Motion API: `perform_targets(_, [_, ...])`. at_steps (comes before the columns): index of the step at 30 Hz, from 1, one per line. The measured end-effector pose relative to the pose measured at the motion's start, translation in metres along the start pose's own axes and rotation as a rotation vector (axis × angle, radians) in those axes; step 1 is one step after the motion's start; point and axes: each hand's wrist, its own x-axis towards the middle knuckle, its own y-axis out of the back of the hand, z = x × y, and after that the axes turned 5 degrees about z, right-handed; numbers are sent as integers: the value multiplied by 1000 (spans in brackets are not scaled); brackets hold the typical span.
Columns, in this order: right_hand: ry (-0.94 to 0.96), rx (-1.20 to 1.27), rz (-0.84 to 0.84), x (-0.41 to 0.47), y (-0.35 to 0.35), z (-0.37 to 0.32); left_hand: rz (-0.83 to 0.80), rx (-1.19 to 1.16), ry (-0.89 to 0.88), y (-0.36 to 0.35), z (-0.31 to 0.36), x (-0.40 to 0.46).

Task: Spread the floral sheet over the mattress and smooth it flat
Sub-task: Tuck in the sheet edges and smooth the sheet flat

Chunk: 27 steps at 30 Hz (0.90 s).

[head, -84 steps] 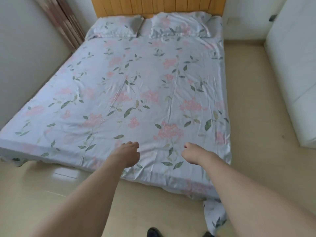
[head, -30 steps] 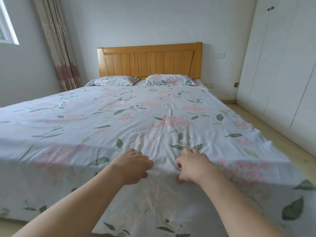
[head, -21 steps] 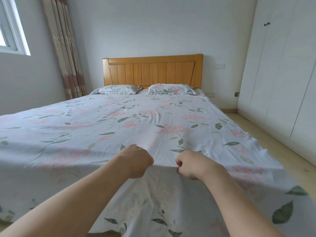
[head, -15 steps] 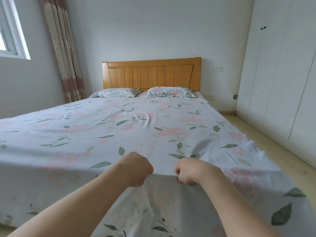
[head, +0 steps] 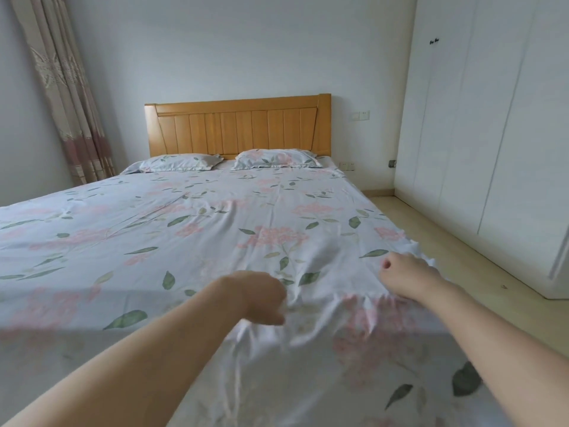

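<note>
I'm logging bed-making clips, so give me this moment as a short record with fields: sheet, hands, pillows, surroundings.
sheet: floral sheet covers the mattress, bunched at the foot edge
left hand: left hand grips the foot edge
right hand: right hand curled at the sheet near the right corner; grip unclear
pillows: two pillows by the wooden headboard
surroundings: curtain left, white wardrobe right

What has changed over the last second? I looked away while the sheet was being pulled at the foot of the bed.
The right hand has slid out along the foot edge toward the bed's right corner, away from the left hand, and the floral sheet now bunches in wrinkles between them. Both hands still grip the sheet's edge. The pillows and headboard are as before.
</note>
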Motion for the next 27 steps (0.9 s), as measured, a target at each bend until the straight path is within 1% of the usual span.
perform_targets(2, [-182,19,-19,17,2,38,72,-3,-81,21,38,26])
perform_targets(4, [-302,205,-60,33,0,73,113,-22,-162,37,80,48])
perform_targets(6, [-371,450,-138,29,0,91,135,-43,-237,45,115,64])
perform_targets(7, [-374,522,-188,23,2,98,149,-25,-272,47,130,72])
perform_targets(9, [-396,574,-281,15,1,108,167,53,-306,46,149,85])
perform_targets(10, [-413,583,-277,17,-4,114,165,84,-309,44,153,90])
perform_targets(12, [-375,470,-224,25,-10,124,130,103,-308,43,161,97])
perform_targets(16, [-287,215,-191,32,-16,139,45,81,-319,36,171,98])
perform_targets(18, [-238,153,-129,33,-13,145,25,52,-310,39,173,94])
perform_targets(21, [-198,73,-85,36,-4,155,58,-27,-302,54,174,90])
perform_targets(23, [-169,40,-65,34,10,157,100,-16,-337,65,176,88])
perform_targets(25, [-163,15,-76,29,26,162,124,45,-387,71,183,85])
perform_targets(27, [-217,25,-182,22,32,166,121,85,-438,69,190,81])
